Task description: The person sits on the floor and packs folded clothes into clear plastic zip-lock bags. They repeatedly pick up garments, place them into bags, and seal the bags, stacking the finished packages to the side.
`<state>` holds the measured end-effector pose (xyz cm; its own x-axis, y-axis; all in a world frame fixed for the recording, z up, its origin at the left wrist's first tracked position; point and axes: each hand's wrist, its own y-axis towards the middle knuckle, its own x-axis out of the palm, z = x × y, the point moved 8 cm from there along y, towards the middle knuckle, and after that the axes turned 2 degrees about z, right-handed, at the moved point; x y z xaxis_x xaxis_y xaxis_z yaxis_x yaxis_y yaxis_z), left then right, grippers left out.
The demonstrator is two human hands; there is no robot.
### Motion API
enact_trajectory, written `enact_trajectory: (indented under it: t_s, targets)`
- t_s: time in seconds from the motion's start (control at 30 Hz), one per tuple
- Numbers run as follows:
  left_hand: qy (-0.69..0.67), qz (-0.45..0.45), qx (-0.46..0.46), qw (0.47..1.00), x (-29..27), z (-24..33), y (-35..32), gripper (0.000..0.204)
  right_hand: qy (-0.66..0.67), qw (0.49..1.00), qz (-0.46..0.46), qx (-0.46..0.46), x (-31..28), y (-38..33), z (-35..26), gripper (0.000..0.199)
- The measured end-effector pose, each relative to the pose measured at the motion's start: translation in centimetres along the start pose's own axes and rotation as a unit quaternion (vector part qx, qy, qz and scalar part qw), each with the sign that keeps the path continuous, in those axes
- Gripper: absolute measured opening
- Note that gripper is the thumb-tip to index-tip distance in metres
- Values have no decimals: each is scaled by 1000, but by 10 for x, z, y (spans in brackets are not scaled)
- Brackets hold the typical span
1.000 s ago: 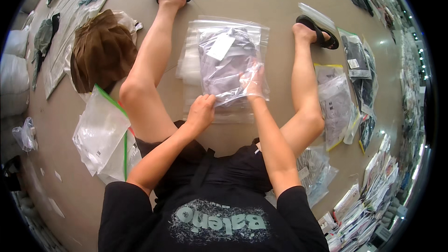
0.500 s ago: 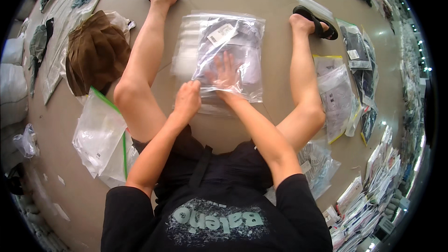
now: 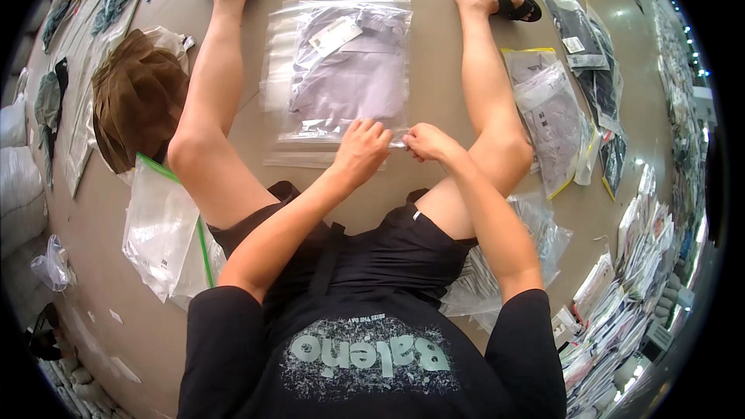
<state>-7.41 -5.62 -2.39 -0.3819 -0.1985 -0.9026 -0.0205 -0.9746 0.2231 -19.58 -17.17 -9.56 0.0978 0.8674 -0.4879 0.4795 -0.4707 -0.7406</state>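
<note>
A clear plastic bag (image 3: 281,133) lies flat on the floor between my legs. Inside it is a folded pale lilac-grey garment (image 3: 353,81) with a white tag (image 3: 336,36) near its far end. At the bag's near edge, my left hand (image 3: 362,154) has its fingers bent together over the plastic. Close beside it, my right hand (image 3: 428,143) pinches the bag's near right corner. More clear bags (image 3: 277,70) show beneath, sticking out along the left side and the near edge.
To the left lie a brown pleated garment (image 3: 140,97) and clear bags with green strips (image 3: 159,225). Bagged garments with yellow edges (image 3: 552,120) lie right of my right leg. Loose clear bags (image 3: 543,240) lie by my right thigh, and a row of flat packages (image 3: 621,302) beyond.
My right hand has lifted off the garment and moved to the bag's near right corner. My left hand has slid right along the near edge. The whole view has shifted slightly.
</note>
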Motion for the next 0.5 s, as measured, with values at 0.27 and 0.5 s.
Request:
enact_trajectory:
  t_s: [0.27, 0.5]
  targets:
    - [40, -11, 98, 994, 35, 22, 4, 3, 0, 998, -53, -39, 8, 12, 24, 38]
    - [69, -243, -38, 967, 4, -116, -60, 16, -226, 973, 32, -8, 3, 4, 17, 26]
